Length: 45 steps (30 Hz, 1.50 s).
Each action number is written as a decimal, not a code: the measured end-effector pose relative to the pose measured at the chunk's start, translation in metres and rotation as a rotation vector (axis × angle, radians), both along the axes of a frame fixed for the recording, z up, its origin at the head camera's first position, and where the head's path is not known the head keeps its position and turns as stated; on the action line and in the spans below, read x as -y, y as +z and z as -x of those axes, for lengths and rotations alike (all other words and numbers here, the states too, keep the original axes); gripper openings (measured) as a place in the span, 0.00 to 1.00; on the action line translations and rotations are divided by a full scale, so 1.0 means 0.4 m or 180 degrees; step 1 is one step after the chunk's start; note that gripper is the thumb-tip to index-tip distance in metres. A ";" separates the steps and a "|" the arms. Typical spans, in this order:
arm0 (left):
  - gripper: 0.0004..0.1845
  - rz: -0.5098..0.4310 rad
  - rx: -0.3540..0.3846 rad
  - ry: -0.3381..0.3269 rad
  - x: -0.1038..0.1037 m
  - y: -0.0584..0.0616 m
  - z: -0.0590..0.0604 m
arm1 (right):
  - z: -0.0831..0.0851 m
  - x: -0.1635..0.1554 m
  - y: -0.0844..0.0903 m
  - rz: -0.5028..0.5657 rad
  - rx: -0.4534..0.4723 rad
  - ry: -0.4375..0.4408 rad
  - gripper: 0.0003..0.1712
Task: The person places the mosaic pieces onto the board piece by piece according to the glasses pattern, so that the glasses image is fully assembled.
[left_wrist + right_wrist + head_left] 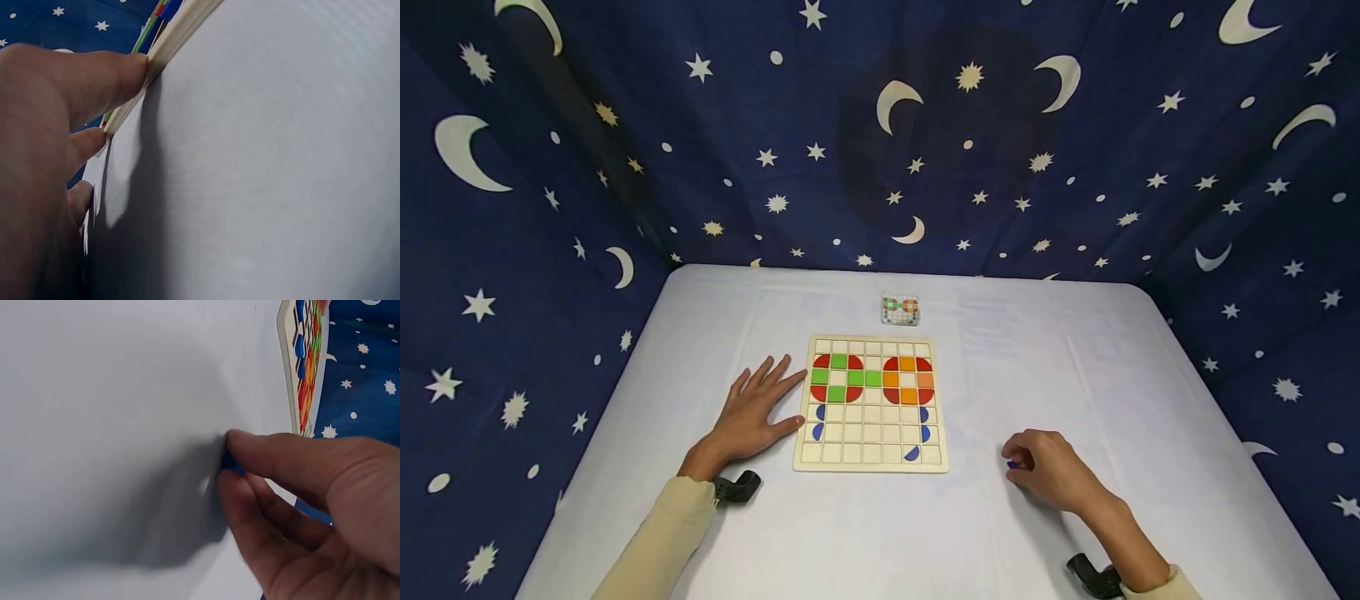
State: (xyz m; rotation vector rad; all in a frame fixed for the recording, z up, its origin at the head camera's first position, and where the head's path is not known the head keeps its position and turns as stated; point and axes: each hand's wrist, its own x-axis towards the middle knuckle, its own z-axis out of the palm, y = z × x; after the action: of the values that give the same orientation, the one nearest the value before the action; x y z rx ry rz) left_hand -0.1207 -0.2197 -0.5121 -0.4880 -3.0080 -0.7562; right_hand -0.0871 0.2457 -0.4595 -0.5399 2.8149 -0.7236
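A square wooden grid board lies mid-table, bearing red, green and orange pieces in two ring shapes joined by a green square. Blue half-round pieces sit in cells below; one near the bottom right is tilted. My left hand lies spread, its thumb and a fingertip touching the board's left edge, as the left wrist view also shows. Right of the board, my right hand pinches a small blue piece between thumb and fingers, just above the cloth. Fingers cover most of that piece.
Behind the board lies a small pattern card with a similar coloured design. White cloth covers the table. A dark blue curtain with moons and stars surrounds the back and sides. Each wrist wears a black camera mount.
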 end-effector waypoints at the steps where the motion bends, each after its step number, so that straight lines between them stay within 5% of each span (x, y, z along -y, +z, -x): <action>1: 0.40 -0.0003 0.0001 0.0001 0.000 0.001 -0.001 | 0.001 0.002 0.001 0.0036 0.0017 0.0044 0.13; 11: 0.40 0.0016 -0.0006 -0.0010 0.001 0.004 0.002 | 0.010 0.059 -0.021 -0.0350 -0.0613 0.0381 0.13; 21: 0.40 -0.0019 -0.0007 -0.0033 -0.001 0.002 0.006 | 0.030 0.220 0.006 0.0698 -0.0612 0.0716 0.15; 26: 0.40 0.0005 -0.0005 -0.0036 -0.002 0.001 0.006 | 0.021 0.345 0.000 0.1027 -0.0897 0.1018 0.14; 36: 0.39 0.0033 0.0007 0.0008 0.004 0.000 0.000 | 0.006 0.523 -0.033 0.0473 -0.1538 0.1486 0.08; 45: 0.40 0.0033 -0.0057 -0.0026 0.005 -0.005 0.003 | 0.001 0.540 -0.055 0.0565 -0.1323 0.1670 0.05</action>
State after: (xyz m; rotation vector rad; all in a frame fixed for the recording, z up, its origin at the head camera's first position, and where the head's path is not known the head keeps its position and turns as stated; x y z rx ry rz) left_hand -0.1220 -0.2217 -0.5142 -0.5049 -2.9969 -0.7330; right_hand -0.0874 0.0295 -0.4816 -1.5433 2.7524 -0.8191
